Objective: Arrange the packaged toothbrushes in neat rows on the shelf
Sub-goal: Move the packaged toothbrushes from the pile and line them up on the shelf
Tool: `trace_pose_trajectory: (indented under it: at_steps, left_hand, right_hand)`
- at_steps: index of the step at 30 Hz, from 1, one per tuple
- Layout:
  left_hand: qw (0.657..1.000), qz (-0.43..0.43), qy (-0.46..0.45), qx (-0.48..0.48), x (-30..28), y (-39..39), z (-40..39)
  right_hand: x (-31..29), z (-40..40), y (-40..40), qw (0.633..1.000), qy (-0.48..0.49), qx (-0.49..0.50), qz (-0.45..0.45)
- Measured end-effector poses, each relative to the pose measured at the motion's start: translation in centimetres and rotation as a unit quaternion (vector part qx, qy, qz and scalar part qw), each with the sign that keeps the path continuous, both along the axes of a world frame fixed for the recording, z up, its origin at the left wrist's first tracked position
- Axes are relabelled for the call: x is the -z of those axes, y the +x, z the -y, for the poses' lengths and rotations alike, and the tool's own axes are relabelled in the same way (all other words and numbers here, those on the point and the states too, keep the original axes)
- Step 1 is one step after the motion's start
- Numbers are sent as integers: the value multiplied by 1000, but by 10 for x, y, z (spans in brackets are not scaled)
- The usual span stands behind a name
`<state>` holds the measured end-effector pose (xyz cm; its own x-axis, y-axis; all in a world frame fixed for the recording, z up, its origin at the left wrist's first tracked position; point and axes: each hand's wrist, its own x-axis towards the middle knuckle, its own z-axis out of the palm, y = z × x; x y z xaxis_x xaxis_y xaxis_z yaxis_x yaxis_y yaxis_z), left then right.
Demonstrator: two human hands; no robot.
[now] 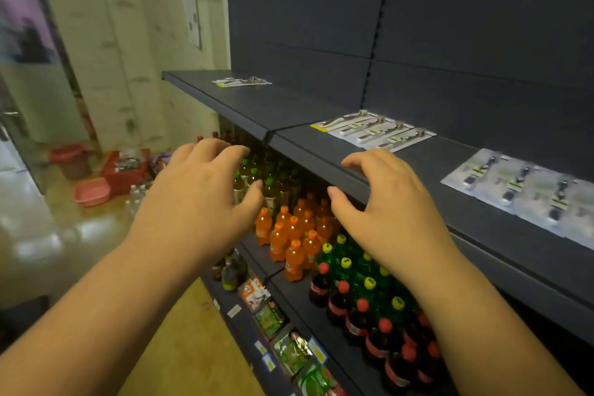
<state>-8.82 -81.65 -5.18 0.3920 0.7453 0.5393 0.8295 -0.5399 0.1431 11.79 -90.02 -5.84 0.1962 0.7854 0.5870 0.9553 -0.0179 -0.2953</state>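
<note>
Both bare forearms reach in from the bottom of the view. The left hand point(202, 190) hovers with fingers spread and curled, holding nothing, out past the front edge of the dark grey metal shelf point(321, 151), over the aisle. The right hand point(382, 199) is likewise open and empty, its fingertips at that front lip.

Below the hands, a lower shelf carries orange soda bottles point(289, 241), green bottles with yellow caps point(363, 270) and dark cola bottles with red caps point(369, 321).

On the top shelf lie three groups of carded toothbrush packs: a row of four overlapping packs point(373, 130) just beyond the right hand, a blurred row of clear blister packs point(520, 193) far right, count unclear, and one single pack point(241, 82) far left at the back. Bare shelf lies wide between the groups and along the front edge.
</note>
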Motion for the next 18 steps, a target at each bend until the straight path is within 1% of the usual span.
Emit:
trace_pose_trajectory:
  at_steps: [4, 7, 11, 15, 18]
  left_hand:
    - [999, -24, 9, -24, -4, -7, -57]
    - [999, -24, 19, -42, -13, -6, -106]
    - [997, -37, 20, -65, -18, -5, -163]
    - [994, -52, -7, -92, -14, -15, -212]
    - [993, -49, -32, -100, -10, -25, -247]
  right_hand:
    - [0, -74, 1, 999, -2, -32, -14]
    - [0, -132, 1, 998, 14, -49, -26]
    - [4, -199, -12, 995, 32, -76, -62]
    - [9, -257, -26, 991, 45, -102, -73]
    - [13, -292, -35, 990, 33, -113, -78]
